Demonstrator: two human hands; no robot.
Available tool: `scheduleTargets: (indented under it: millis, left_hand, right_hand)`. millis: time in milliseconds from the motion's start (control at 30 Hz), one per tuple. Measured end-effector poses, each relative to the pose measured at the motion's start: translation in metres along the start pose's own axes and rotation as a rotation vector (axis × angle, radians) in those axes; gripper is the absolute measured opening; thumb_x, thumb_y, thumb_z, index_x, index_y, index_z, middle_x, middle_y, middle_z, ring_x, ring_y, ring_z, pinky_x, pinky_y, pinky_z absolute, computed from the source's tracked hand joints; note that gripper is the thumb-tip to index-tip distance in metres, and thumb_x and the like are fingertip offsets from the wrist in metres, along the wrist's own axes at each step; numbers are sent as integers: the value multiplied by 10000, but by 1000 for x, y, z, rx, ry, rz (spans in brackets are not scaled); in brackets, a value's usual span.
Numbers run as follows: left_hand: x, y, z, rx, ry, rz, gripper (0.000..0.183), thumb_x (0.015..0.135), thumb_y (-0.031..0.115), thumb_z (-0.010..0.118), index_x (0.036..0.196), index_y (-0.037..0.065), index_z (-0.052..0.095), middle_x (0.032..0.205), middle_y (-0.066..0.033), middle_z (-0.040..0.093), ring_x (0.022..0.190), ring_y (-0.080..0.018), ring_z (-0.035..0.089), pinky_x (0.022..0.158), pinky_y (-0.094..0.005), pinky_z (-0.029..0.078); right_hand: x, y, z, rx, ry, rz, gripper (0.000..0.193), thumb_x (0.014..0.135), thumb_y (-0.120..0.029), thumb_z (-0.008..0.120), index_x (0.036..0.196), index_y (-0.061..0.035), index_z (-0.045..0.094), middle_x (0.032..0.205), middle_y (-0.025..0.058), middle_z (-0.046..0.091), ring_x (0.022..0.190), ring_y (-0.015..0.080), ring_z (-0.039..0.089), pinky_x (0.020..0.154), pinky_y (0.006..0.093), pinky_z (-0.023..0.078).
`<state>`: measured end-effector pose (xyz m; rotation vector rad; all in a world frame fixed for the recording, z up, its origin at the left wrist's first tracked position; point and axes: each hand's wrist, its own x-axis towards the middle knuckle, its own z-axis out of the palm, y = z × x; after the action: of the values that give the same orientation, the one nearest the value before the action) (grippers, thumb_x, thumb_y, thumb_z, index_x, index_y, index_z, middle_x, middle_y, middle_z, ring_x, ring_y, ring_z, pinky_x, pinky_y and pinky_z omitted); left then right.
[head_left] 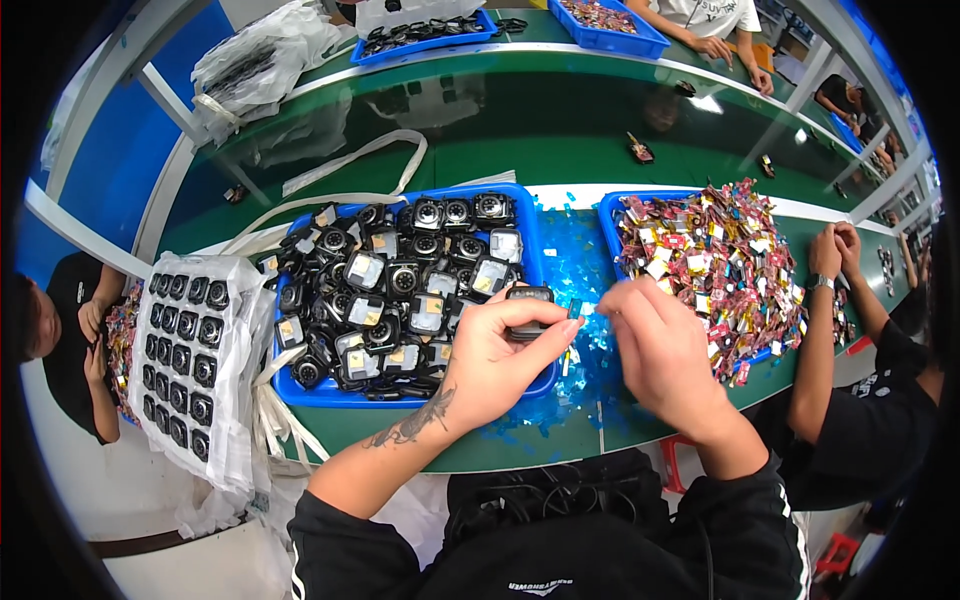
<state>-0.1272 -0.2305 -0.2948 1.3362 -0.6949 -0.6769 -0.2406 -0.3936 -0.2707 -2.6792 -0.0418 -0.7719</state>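
Note:
My left hand [500, 355] grips a black smartwatch body [528, 312] between thumb and fingers, over the right edge of a blue tray. A small teal strip [575, 308] shows at the tip of its thumb. Just to the right, my right hand [660, 345] is closed with fingertips pinched together, close to the watch body but apart from it. What those fingertips hold, if anything, is too small to make out. Under the left hand, the blue tray [540, 235] bears a heap of black watch bodies [405, 278], several with pale backs.
Many blue film scraps [570, 260] litter the table between the trays. A second blue tray [608, 215] is heaped with small red and yellow circuit parts [700, 270]. Watch bodies fill a white sheet [225, 300] at left. Co-workers sit on both sides and across the green conveyor belt [480, 130].

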Motion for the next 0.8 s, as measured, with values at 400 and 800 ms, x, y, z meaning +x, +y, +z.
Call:
scheduleTargets:
  millis: [400,800]
  left_hand:
    - [-4,6,5,103,-48,0,138,857,12,680,974,-59,695,920,-87,684,802,-87,622,707,-219,525]
    - [0,-1,1,-26,25,23,136,857,33,684,958,-58,683,889,-59,653,807,-67,606,664,-200,507]
  right_hand:
    - [14,-3,-6,486,-37,147,115,807,4,669,893,-9,596,803,87,608,644,199,608,515,283,470]
    - [-4,-8,-2,133,38,-66,198,745,48,630,929,5,570,806,112,590,673,285,620,546,341,507]
